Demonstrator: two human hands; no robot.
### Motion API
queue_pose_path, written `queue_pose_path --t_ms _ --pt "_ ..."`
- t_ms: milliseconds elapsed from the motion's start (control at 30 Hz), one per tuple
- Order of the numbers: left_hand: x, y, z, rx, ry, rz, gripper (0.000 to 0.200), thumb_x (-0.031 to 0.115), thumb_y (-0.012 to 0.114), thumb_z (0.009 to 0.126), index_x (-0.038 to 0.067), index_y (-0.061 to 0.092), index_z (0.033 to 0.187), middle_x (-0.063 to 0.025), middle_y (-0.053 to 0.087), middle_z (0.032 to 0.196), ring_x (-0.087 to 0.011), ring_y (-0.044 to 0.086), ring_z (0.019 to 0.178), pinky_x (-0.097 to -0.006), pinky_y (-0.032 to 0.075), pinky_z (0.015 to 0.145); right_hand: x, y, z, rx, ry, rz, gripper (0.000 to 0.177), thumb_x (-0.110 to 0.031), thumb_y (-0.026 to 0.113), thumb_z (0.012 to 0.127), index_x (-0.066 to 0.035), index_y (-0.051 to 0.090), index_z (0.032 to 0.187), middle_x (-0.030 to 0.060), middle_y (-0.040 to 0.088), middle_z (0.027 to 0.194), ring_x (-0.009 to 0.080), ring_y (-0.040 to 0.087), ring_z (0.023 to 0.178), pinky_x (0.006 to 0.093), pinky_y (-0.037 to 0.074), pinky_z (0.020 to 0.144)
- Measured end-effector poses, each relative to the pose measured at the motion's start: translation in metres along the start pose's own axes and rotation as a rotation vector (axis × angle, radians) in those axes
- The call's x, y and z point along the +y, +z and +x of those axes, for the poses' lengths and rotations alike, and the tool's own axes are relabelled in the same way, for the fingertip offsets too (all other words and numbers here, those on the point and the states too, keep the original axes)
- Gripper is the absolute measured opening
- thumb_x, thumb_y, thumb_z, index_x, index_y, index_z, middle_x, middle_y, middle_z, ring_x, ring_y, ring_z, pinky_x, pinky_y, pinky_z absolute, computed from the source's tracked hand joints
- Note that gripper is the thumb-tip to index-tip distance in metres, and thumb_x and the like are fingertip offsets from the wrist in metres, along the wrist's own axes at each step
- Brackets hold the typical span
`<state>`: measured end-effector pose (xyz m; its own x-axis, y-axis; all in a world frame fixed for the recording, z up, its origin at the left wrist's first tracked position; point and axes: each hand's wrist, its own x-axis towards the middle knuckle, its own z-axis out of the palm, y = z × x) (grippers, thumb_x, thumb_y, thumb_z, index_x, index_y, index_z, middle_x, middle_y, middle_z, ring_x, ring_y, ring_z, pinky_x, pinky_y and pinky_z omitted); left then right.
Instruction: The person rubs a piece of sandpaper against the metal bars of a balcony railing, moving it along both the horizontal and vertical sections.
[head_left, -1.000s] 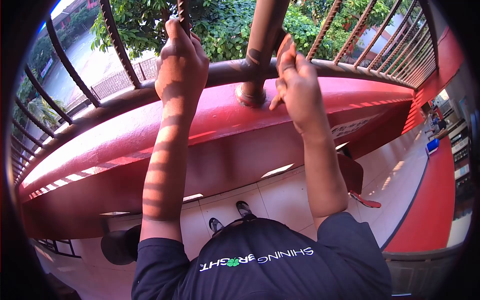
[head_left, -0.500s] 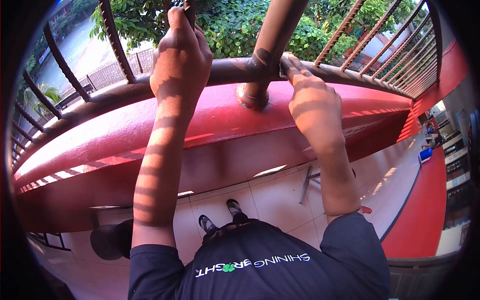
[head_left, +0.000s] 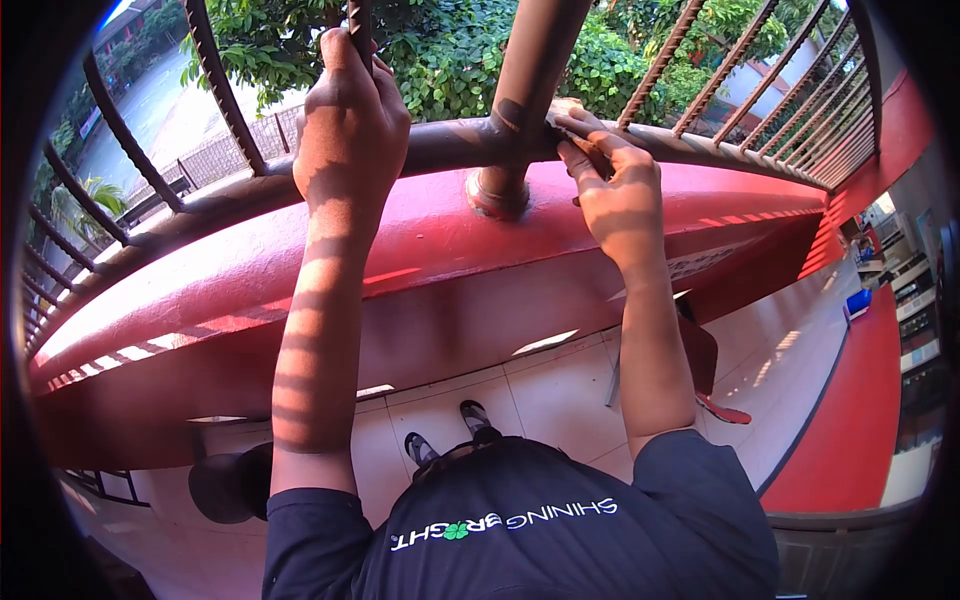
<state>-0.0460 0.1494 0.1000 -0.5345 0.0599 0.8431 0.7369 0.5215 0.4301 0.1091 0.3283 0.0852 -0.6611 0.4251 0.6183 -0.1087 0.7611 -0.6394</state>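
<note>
My left hand [head_left: 350,135] is closed around a twisted vertical bar [head_left: 360,22] of the brown metal railing, just above its lower rail [head_left: 450,143]. To the right of the thick round post [head_left: 535,60], my right hand [head_left: 622,195] curls over the same rail. Between its thumb and fingers is a small folded tan-and-dark piece [head_left: 564,106], pressed at the rail beside the post; I cannot tell what it is made of. The post's foot meets a red painted ledge [head_left: 430,225] below the rail.
Leafy bushes [head_left: 450,60] grow behind the railing. Beneath the ledge is a pale tiled floor [head_left: 470,395], where my feet stand. A dark round seat [head_left: 225,487] is at lower left, a red-brown chair [head_left: 700,360] at right. Shelves [head_left: 915,330] line the far right.
My right hand has shifted slightly left and up along the rail, its thumb now lifted and more of the folded piece showing. My left hand keeps its hold on the bar.
</note>
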Motion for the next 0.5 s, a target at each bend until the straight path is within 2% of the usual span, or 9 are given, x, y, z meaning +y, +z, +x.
queue_pose_path --t_ms 33,133,167,233,300,367,400,433,500 --pt "0.001 0.0 0.001 -0.012 -0.018 0.007 0.004 0.006 0.045 0.098 0.006 0.046 0.103 -0.0127 0.067 0.077 -0.035 0.068 0.067 -0.0456 0.052 0.058 0.001 -0.006 0.0 0.027 0.333 0.282 0.019 -0.016 0.069 0.093 -0.003 0.07 0.107 0.0075 0.073 0.095 0.015 0.071 0.082 0.0299 0.061 0.064" --pt "-0.001 0.0 0.0 0.083 0.072 -0.023 0.007 0.007 0.051 0.097 0.006 0.049 0.104 -0.0109 0.067 0.076 -0.0315 0.068 0.065 -0.0424 0.052 0.059 0.017 -0.035 -0.018 0.199 0.646 1.158 0.021 -0.027 0.07 0.094 -0.014 0.066 0.109 -0.0002 0.069 0.087 0.0102 0.069 0.075 0.0283 0.06 0.052" --pt "0.0 0.001 -0.001 0.145 0.116 -0.03 0.01 0.008 0.054 0.096 0.005 0.05 0.105 -0.0101 0.067 0.078 -0.0298 0.068 0.063 -0.0413 0.052 0.059 0.023 -0.038 -0.023 0.21 0.639 1.151 0.021 -0.027 0.07 0.094 -0.014 0.066 0.109 -0.0002 0.069 0.087 0.0102 0.069 0.075 0.0283 0.06 0.052" --pt "0.005 -0.004 -0.001 0.292 0.217 -0.067 0.036 0.014 0.069 0.089 0.002 0.05 0.117 -0.0122 0.063 0.115 -0.0221 0.066 0.085 -0.0332 0.052 0.061 0.036 -0.042 -0.036 0.095 0.762 1.49 0.021 -0.029 0.068 0.095 -0.013 0.066 0.109 -0.0011 0.069 0.088 0.0088 0.069 0.077 0.0268 0.061 0.053" --pt "0.009 -0.009 -0.003 0.385 0.38 -0.221 0.043 0.012 0.071 0.084 0.002 0.05 0.119 -0.0144 0.057 0.12 -0.0245 0.058 0.097 -0.034 0.047 0.072 0.043 -0.044 -0.047 -0.006 0.747 1.575 0.024 -0.031 0.066 0.095 -0.012 0.066 0.109 -0.0001 0.069 0.088 0.0095 0.069 0.083 0.0256 0.062 0.055" --pt "0.029 -0.013 -0.018 0.363 0.411 -0.35 0.039 0.012 0.073 0.083 0.002 0.055 0.116 -0.0124 0.06 0.116 -0.0251 0.058 0.096 -0.0345 0.047 0.072 0.026 -0.044 -0.05 -0.091 0.75 1.716 0.026 -0.032 0.064 0.097 -0.01 0.065 0.111 0.0011 0.069 0.089 0.01 0.069 0.083 0.0241 0.061 0.052" --pt "0.047 -0.019 -0.03 0.213 0.387 -0.416 0.037 0.014 0.075 0.082 0.003 0.058 0.114 -0.0125 0.062 0.113 -0.0273 0.061 0.095 -0.0387 0.049 0.076 0.036 -0.045 -0.054 -0.224 0.752 1.868 0.034 -0.036 0.06 0.098 -0.007 0.063 0.117 0.0024 0.069 0.091 0.0127 0.066 0.087 0.0321 0.064 0.066" --pt "0.057 -0.017 -0.038 0.049 0.459 -0.416 0.038 0.012 0.076 0.084 0.002 0.061 0.117 -0.0143 0.065 0.111 -0.0228 0.066 0.091 -0.0316 0.053 0.076 0.032 -0.043 -0.057 -0.224 0.748 1.876 0.034 -0.036 0.06 0.098 -0.007 0.063 0.117 0.0024 0.069 0.091 0.0127 0.066 0.087 0.0321 0.064 0.066" --pt "0.093 -0.022 -0.054 -0.252 0.268 -0.492 0.042 0.018 0.078 0.085 0.001 0.062 0.119 -0.0143 0.068 0.107 -0.0214 0.068 0.091 -0.0315 0.055 0.079 0.019 -0.038 -0.064 -0.231 0.722 1.749 0.039 -0.034 0.054 0.102 -0.003 0.061 0.124 0.0073 0.07 0.107 0.0183 0.065 0.099 0.0465 0.055 0.098"
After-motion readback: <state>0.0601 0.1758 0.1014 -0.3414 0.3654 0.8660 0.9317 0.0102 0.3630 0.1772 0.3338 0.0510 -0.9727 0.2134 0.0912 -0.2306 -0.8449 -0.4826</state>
